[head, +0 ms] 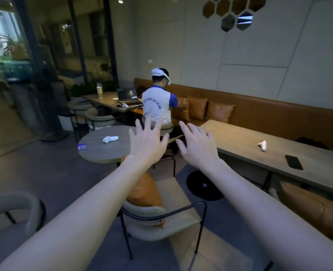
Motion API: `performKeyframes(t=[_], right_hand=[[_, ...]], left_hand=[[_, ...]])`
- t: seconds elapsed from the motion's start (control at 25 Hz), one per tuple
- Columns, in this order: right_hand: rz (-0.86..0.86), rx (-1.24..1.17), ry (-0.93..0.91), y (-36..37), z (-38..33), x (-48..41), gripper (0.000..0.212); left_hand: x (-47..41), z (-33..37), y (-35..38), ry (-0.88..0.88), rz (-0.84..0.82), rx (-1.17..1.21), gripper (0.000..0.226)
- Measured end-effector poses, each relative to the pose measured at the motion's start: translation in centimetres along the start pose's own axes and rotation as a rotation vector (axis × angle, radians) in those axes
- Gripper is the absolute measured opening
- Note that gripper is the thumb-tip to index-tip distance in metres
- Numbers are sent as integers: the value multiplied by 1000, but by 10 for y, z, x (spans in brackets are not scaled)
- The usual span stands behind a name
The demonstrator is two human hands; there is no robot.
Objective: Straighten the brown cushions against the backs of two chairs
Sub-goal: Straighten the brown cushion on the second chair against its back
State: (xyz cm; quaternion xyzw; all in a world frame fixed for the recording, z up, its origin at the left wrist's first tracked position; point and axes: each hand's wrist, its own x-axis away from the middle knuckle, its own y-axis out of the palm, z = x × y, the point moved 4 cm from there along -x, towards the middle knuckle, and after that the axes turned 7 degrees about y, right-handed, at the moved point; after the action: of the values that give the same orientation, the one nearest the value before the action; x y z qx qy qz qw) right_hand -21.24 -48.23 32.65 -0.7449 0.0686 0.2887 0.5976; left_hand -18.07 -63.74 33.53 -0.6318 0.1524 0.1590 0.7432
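Observation:
A brown cushion (145, 191) leans against the back of a beige chair (173, 218) with a black metal frame, just below my arms. A second brown cushion (316, 210) lies at the lower right, under the long table. My left hand (148, 141) and my right hand (197, 145) are both stretched out in front of me, fingers spread, holding nothing, well above the first cushion and apart from it.
A round grey table (95, 151) with a white controller (110, 138) stands ahead on the left. A long wooden table (279, 153) carries a controller and a phone. A person in a white shirt (157, 106) sits by the brown bench (259, 112). Another chair back (15, 204) curves at the lower left.

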Motion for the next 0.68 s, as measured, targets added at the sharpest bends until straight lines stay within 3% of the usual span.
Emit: performKeyframes(t=[0.2, 0.36, 0.56, 0.68], right_hand=[[-139, -106, 45, 82, -23, -10, 69], [-352, -185, 141, 171, -31, -20, 69], [-668, -402, 374, 280, -40, -19, 71], [-832, -581, 622, 342, -49, -6, 76]], left_hand=[[-17, -52, 43, -53, -52, 22, 66], [-36, -102, 108, -172, -186, 62, 65], [-47, -171, 189, -377, -330, 175, 69], [-49, -211, 235, -487, -390, 272, 79]])
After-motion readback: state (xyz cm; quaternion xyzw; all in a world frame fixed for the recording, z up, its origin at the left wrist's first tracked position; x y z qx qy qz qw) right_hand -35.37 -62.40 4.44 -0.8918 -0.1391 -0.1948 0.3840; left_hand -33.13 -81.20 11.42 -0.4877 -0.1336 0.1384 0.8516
